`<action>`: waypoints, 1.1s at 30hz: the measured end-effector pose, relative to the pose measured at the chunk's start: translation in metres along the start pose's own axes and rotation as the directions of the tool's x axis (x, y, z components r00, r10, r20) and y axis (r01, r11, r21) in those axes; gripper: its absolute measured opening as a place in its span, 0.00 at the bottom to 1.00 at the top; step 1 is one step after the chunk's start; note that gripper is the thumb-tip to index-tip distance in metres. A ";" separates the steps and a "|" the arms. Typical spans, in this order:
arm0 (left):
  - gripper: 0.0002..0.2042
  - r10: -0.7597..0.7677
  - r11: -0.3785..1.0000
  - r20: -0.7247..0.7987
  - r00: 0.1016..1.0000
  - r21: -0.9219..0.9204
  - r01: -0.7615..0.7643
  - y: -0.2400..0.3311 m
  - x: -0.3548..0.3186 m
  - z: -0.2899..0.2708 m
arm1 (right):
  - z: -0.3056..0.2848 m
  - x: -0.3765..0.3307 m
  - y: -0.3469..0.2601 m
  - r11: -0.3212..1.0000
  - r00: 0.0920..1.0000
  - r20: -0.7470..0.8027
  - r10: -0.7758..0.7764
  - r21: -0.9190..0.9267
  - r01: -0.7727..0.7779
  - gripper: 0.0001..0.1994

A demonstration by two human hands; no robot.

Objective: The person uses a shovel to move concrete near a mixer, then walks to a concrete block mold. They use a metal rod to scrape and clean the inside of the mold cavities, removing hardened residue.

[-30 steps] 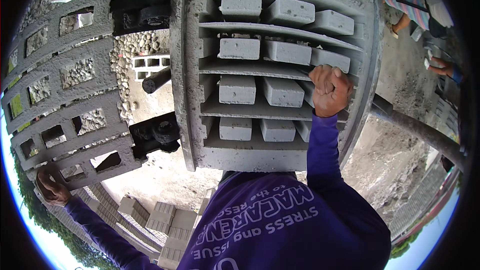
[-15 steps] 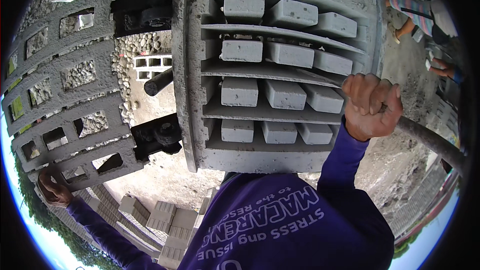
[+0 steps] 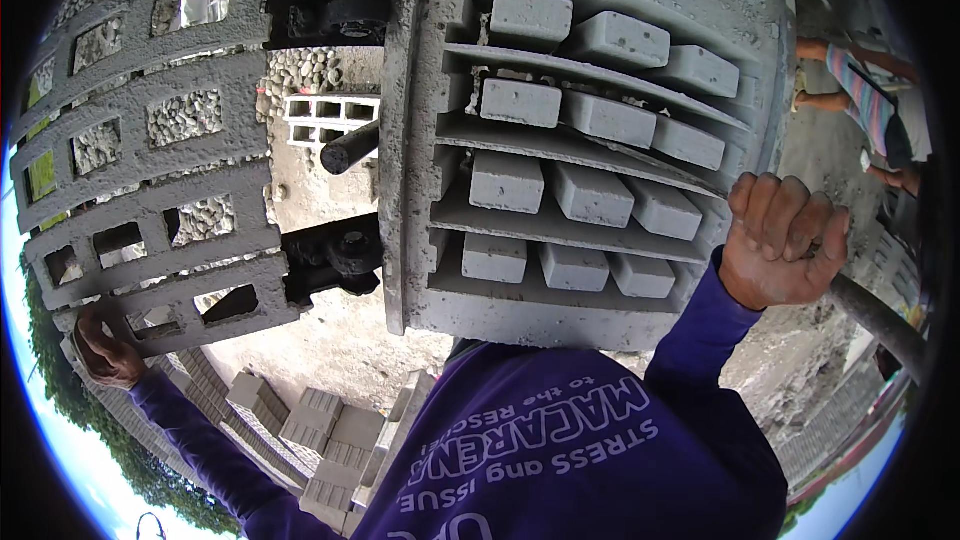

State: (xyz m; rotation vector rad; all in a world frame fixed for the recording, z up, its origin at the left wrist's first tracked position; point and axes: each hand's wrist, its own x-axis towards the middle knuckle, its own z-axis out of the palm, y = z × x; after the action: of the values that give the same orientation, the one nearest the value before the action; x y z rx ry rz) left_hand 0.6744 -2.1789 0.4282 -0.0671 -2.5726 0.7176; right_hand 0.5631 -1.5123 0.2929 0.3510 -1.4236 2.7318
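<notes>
My left hand (image 3: 108,348) is closed over the near left corner of a grey, cement-coated metal frame (image 3: 136,30) with rows of rectangular openings. My right hand (image 3: 782,240) is wrapped in a fist around a thick metal bar (image 3: 878,322) that runs off to the right. Between my hands stands a grey block mould (image 3: 560,315), its thin divider plates (image 3: 590,235) parting rows of box-shaped cores (image 3: 592,194). Black hinge brackets (image 3: 330,5) join the frame to the mould's left side. What lies under my left fingers is partly hidden.
A short pipe end (image 3: 350,147) juts from the mould's left side above pale hollow blocks (image 3: 330,118) on the ground. Gravel (image 3: 300,72) lies beyond the frame. Stacked grey blocks (image 3: 335,430) stand near my left side. Another person in striped clothing (image 3: 862,105) is at far right.
The whole view has shifted, so the mould, frame and bar appear farther right. Both hands keep their holds; the frame and mould keep about the same place relative to each other.
</notes>
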 end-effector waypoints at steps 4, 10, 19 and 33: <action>0.06 0.059 0.998 -0.007 0.998 0.013 -0.059 0.006 0.007 0.001 | 0.006 0.002 -0.026 0.999 1.000 -0.016 0.021 0.026 -0.020 0.26; 0.10 0.161 0.985 -0.022 0.987 0.072 -0.159 0.010 0.009 -0.003 | -0.014 0.008 -0.106 0.994 0.996 0.002 -0.093 0.051 0.093 0.22; 0.18 -0.146 0.986 0.048 0.988 -0.071 0.149 -0.010 -0.005 0.005 | -0.042 0.009 -0.133 0.985 0.989 -0.050 -0.143 -0.106 0.137 0.24; 0.25 -0.300 0.939 0.168 0.939 -0.119 0.322 -0.001 0.003 0.001 | -0.035 0.009 -0.082 0.947 0.997 -0.039 -0.065 -0.318 0.049 0.23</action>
State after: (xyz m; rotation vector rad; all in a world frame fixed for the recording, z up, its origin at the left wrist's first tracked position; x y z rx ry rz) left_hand 0.6710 -2.1798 0.4288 0.3549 -2.6841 0.4300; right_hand 0.5592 -1.4370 0.3413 0.3002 -1.7713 2.3919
